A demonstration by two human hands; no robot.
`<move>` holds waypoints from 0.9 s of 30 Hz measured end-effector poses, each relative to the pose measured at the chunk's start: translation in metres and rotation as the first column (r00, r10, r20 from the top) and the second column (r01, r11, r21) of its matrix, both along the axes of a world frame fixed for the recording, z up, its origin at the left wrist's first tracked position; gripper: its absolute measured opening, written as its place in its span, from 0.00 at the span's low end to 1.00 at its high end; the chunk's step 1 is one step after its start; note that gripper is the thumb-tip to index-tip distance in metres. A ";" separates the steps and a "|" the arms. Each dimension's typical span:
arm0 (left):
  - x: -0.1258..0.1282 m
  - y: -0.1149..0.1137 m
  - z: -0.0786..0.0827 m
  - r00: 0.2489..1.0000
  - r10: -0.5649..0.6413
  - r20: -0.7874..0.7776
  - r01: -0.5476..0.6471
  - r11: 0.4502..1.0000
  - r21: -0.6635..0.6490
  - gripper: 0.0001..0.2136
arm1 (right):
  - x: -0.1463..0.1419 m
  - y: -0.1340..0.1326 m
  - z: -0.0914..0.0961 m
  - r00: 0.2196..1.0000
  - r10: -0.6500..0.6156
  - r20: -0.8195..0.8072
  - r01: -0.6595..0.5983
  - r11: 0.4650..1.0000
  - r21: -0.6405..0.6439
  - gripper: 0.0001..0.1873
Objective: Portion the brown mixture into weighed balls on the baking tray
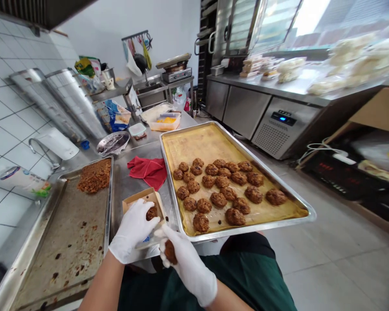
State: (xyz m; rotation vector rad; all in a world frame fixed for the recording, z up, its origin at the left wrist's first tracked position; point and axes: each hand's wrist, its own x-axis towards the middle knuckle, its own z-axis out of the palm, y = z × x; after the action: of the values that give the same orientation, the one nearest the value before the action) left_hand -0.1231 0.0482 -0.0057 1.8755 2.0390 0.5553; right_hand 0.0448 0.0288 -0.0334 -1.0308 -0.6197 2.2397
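My left hand [133, 226], in a white glove, reaches into a small open cardboard box [136, 198], its fingers curled around a lump of brown dough mixture [151, 212]. Close by, my right hand [189, 263], gloved too, is closed around another brown lump [170, 252] against its palm. Beneath the box is a pale object with blue lettering [145, 239], mostly hidden by my hands. To the right, a large metal tray [194, 138] lined with yellowish paper carries several rounded brown dough balls [218, 199].
On the left, a stained baking tray [74, 233] holds a heap of brown mixture [95, 175]. A red cloth [149, 170] lies between the trays. Farther back are a plastic-covered bowl [113, 143] and a plastic container with yellow contents [165, 122]. The right tray juts past the counter edge.
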 end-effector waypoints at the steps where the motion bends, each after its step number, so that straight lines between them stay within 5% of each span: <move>1: 0.001 0.002 -0.002 1.000 -0.016 0.006 0.016 1.000 -0.016 0.17 | -0.010 0.004 -0.004 1.000 -0.010 0.007 0.010 1.000 -0.020 0.21; 8: -0.008 0.011 0.007 0.973 -0.087 0.216 0.113 0.987 -0.110 0.11 | -0.049 0.013 -0.025 0.998 -0.049 0.050 0.054 0.993 -0.104 0.25; 13: -0.023 0.016 0.013 0.846 0.000 0.533 0.105 0.980 -0.167 0.08 | -0.048 0.013 -0.026 0.996 -0.020 0.085 0.030 0.992 -0.121 0.24; 17: -0.024 0.005 0.010 0.648 0.148 0.747 -0.056 0.988 -0.147 0.23 | -0.041 0.012 -0.025 0.993 0.076 0.085 -0.063 0.987 -0.151 0.24; 21: -0.006 -0.020 0.005 0.186 0.278 0.942 -0.269 0.937 -0.224 0.19 | -0.034 0.008 -0.019 0.991 0.122 0.051 -0.114 0.985 -0.130 0.26; 23: 0.006 -0.032 0.004 0.012 0.262 0.965 -0.365 0.900 -0.240 0.18 | -0.032 0.006 -0.016 0.991 0.126 0.045 -0.120 0.986 -0.118 0.25; 27: 0.025 -0.041 0.004 -0.089 0.225 0.970 -0.375 0.895 -0.242 0.18 | -0.030 0.003 -0.016 0.990 0.129 0.050 -0.122 0.985 -0.123 0.25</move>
State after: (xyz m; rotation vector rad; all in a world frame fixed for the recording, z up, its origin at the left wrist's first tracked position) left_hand -0.0984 0.0071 -0.0012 0.3682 1.2054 1.5879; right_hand 0.0148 0.0317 -0.0490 -1.1484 -0.5955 2.3887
